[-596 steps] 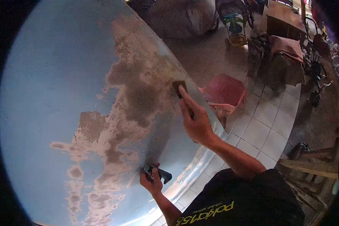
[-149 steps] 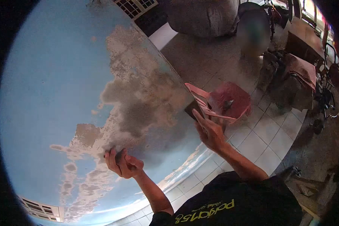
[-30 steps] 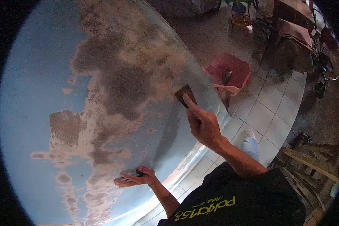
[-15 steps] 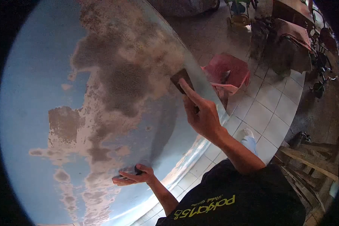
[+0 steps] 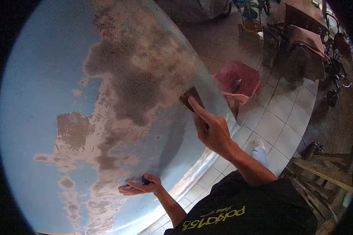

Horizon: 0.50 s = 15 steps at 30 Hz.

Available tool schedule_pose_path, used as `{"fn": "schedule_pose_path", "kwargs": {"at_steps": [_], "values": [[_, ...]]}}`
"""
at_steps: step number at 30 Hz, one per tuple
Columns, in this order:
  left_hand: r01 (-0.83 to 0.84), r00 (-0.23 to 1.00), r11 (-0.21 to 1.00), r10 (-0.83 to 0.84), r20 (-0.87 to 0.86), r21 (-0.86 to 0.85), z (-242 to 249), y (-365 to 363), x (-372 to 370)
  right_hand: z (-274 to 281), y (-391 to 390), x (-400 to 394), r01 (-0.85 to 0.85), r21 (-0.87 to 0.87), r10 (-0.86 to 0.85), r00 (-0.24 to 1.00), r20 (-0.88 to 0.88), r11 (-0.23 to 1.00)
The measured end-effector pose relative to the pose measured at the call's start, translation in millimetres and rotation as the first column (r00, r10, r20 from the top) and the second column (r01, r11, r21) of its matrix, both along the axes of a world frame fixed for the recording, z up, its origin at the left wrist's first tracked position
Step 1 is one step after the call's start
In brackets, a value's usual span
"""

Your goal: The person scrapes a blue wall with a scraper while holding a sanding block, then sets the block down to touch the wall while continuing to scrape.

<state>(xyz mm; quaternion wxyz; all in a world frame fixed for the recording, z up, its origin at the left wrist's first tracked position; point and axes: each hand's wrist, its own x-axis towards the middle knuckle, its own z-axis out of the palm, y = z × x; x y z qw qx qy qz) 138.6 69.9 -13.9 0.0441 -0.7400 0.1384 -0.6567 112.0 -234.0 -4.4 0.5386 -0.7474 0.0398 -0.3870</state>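
Observation:
My right hand (image 5: pixel 215 135) grips a putty knife with a flat, brown, rectangular blade (image 5: pixel 191 98). Its index finger lies stretched along the blade, which is laid against a large curved panel (image 5: pixel 31 113) near the right edge. The panel is light blue, with dull grey and beige patches. Lower down, my left hand (image 5: pixel 143 186) is over the same panel, its fingers pointing left. A small dark lump (image 5: pixel 146 180) shows between that thumb and the fingers; I cannot tell what it is.
Just beyond the panel's edge stands a pink-red plastic container (image 5: pixel 239 80). Pale floor tiles (image 5: pixel 270 113) run beneath, with my shoe (image 5: pixel 258 145) on them. Wooden boards (image 5: pixel 323 172) lie at lower right. A pink cloth (image 5: pixel 308 39) covers something at upper right.
My right hand and the putty knife have moved a short way down the panel, towards my body. My left hand has hardly moved. The whole view has shifted slightly.

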Motion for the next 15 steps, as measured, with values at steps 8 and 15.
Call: {"fn": "schedule_pose_path", "kwargs": {"at_steps": [8,15], "values": [[0.004,1.000,1.000,-0.004,0.003,0.001,1.2,0.1,1.6,1.9,-1.4,-0.3,-0.012,-0.032,0.012,1.000,0.020,0.999],[-0.011,1.000,1.000,0.011,-0.002,0.006,0.3,3.4,-3.4,9.0,1.6,-2.5,-0.015,0.016,0.015,1.000,0.015,1.000]]}}
